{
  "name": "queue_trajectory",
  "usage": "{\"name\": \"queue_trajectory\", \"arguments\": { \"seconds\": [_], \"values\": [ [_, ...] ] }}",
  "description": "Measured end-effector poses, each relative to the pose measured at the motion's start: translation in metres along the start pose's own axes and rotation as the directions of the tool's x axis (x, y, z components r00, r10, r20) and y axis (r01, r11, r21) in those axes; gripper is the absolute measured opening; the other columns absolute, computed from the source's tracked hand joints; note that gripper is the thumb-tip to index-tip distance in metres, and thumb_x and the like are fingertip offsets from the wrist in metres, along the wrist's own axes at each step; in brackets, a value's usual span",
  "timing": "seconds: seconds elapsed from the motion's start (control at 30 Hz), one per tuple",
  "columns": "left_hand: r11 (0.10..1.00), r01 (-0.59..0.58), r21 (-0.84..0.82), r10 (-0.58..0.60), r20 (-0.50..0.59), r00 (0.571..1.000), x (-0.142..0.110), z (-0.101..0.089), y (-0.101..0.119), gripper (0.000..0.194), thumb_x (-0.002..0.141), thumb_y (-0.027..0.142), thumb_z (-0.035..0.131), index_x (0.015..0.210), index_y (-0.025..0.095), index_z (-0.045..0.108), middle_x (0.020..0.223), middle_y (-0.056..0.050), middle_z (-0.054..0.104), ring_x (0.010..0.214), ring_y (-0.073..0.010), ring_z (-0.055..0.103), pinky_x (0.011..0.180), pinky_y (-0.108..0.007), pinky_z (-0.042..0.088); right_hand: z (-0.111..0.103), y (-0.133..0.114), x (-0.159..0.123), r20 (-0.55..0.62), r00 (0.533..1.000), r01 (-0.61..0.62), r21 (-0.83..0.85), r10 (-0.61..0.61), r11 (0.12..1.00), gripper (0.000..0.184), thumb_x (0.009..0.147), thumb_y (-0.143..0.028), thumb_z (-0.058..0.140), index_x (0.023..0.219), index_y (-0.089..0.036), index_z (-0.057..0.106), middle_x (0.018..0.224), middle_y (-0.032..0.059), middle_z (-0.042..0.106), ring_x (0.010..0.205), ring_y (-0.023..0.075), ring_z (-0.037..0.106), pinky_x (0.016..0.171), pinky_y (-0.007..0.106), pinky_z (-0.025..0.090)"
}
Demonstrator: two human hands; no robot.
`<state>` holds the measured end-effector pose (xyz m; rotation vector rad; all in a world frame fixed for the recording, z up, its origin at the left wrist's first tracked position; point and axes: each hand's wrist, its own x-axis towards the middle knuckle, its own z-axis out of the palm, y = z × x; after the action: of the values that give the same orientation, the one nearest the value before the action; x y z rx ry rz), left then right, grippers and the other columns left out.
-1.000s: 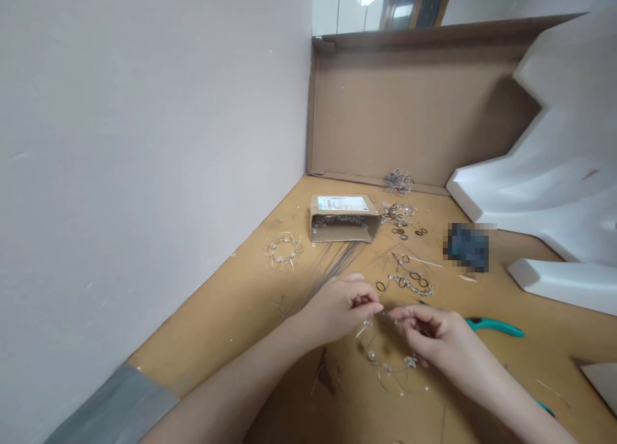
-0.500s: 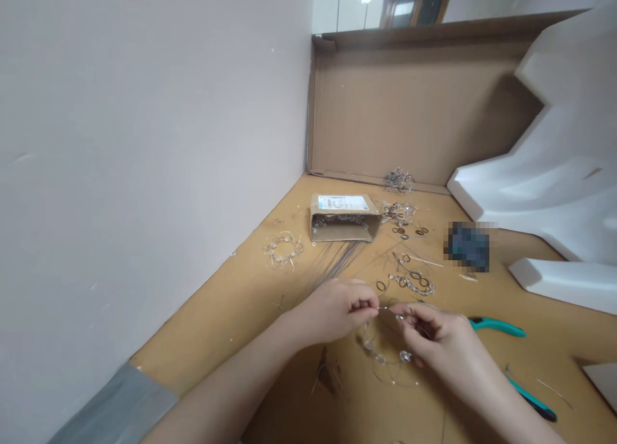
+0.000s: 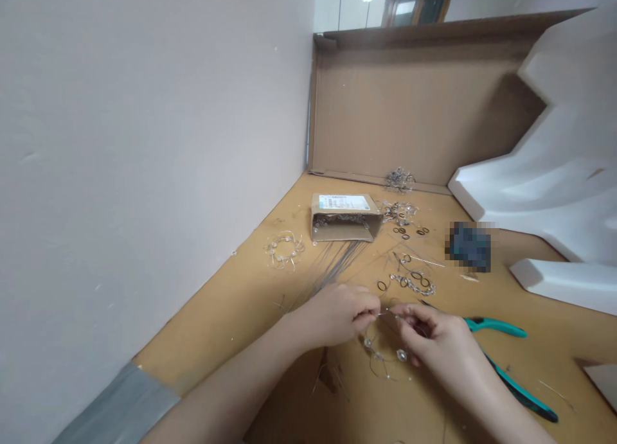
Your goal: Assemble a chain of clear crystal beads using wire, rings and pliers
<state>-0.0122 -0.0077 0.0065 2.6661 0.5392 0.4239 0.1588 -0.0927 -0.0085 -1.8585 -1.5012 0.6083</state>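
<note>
Left hand [image 3: 337,315] and right hand [image 3: 434,344] each pinch the beaded wire loop [image 3: 385,347]: likely light, springy, easily kinked; best gripped on bare wire beside the beads.

Your left hand [image 3: 337,314] and right hand [image 3: 436,341] meet near the front edge of the brown wooden table [image 3: 231,315], pinching the thin beaded wire loop [image 3: 383,347] between them. The teal-handled pliers [image 3: 501,367] lie just right of your right hand. Behind your hands, the small open cardboard box [image 3: 343,216] sits toward the back edge, with the finished beaded wire ring [image 3: 283,248] to its left, near the wall-side edge.
</note>
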Motion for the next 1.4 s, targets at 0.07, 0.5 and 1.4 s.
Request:
{"name": "queue_trajectory", "arguments": {
  "seconds": [0.07, 0.5, 1.4],
  "values": [
    [1.000, 0.008, -0.005, -0.008, 0.006, 1.000, 0.002, 0.004, 0.000, 0.012, 0.080, 0.014, 0.048, 0.077, 0.019, 0.059, 0.076, 0.002, 0.060, 0.071, -0.0112, 0.054, 0.062, -0.020, 0.036, 0.001, -0.003, -0.001, -0.034, 0.999, -0.030, 0.025, 0.031, 0.999, 0.021, 0.072, -0.032, 0.049, 0.076, -0.020, 0.066, 0.046, -0.0039, 0.054, 0.034, 0.0123, 0.049, 0.043, 0.026, 0.041],
    [0.533, 0.387, -0.752, -0.502, 0.087, 0.860, 0.007, 0.021, -0.003, 0.009, 0.077, 0.025, 0.053, 0.074, 0.016, 0.050, 0.053, 0.005, 0.056, 0.049, -0.0100, 0.059, 0.048, -0.018, 0.041, -0.006, 0.002, 0.002, -0.057, 0.957, 0.259, -0.267, -0.283, 0.928, 0.026, 0.079, -0.026, 0.044, 0.086, -0.017, 0.068, 0.053, 0.0012, 0.059, 0.044, 0.0156, 0.055, 0.047, 0.028, 0.044],
    [0.375, 0.177, -0.910, -0.456, -0.015, 0.890, 0.010, 0.005, 0.012, 0.021, 0.084, 0.037, 0.046, 0.081, 0.017, 0.047, 0.054, 0.006, 0.049, 0.039, -0.0048, 0.039, 0.042, -0.018, 0.033, 0.010, -0.001, -0.006, 0.070, 0.994, 0.055, 0.318, -0.081, 0.947, 0.028, 0.081, -0.043, 0.049, 0.091, -0.019, 0.060, 0.069, 0.0022, 0.064, 0.056, 0.0153, 0.058, 0.056, 0.028, 0.050]
  ]
}}
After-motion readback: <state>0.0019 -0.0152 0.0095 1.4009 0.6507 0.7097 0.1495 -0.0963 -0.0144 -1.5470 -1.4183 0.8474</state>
